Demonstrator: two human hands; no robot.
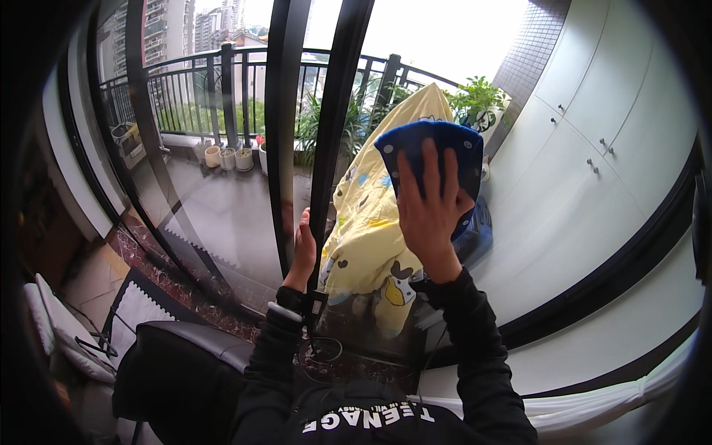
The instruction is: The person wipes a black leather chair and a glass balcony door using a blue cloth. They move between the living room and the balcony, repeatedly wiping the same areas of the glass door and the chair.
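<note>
My right hand point(431, 214) presses a blue fabric pad point(470, 161) with pale round dots along its edges against the glass pane point(384, 317), fingers spread over it. My left hand point(302, 250) is upright at the black frame point(328, 144) of the sliding glass door, touching its edge. Whether its fingers curl round the frame is hidden. Behind the pane hangs a yellow printed cloth point(372, 245) with cartoon figures, peaked at the top. A small black box with a cable point(316, 307) sits low on the frame, beside my left wrist.
A black padded chair point(183, 361) stands at my left, near a folded white item point(72, 328). White cabinets point(584, 128), a balcony railing point(245, 53), potted plants point(245, 159) and a leafy plant point(478, 97) show through the glass. A white curtain point(623, 397) is gathered at lower right.
</note>
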